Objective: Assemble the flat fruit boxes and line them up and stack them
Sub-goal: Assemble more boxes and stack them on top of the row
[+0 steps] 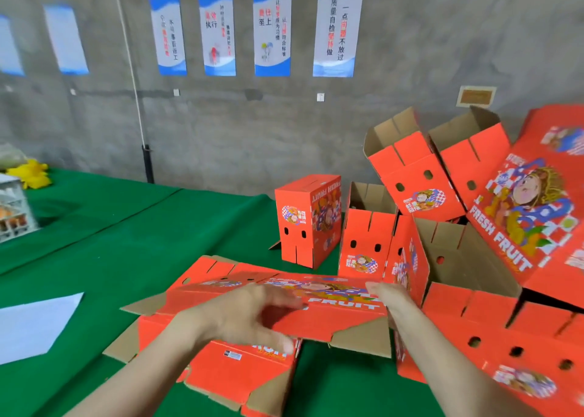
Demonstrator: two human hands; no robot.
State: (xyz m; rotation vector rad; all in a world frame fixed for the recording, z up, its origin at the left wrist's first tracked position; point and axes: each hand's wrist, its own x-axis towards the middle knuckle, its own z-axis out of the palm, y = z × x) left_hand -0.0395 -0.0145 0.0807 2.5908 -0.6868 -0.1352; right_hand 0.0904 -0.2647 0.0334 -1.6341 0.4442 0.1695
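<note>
- A flat fruit box [331, 318], red with "FRUIT" printed on it, is held low over the green table cloth [110, 243], just in front of the person.
- The left hand [252, 315] is spread wide on the near half of this box, fingers stretched out over the top panel; the hand is blurred.
- The right hand [390, 295] is set at the box's right end, with the thumb laid on top. Its other fingers are hidden, so it cannot be told whether the end is gripped.
- A second flat box [240, 372] is seen lying on the cloth beneath the first.
- Behind these, a closed upright box [308, 221] and an open-topped box [366, 236] are stood near each other.
- More assembled boxes are piled at the right, tilted, among them two open ones [410, 167] near the wall.
- A white sheet of paper [34, 325] is laid on the cloth at the left.
- Blue and white posters [271, 28] are fixed to the grey wall.
</note>
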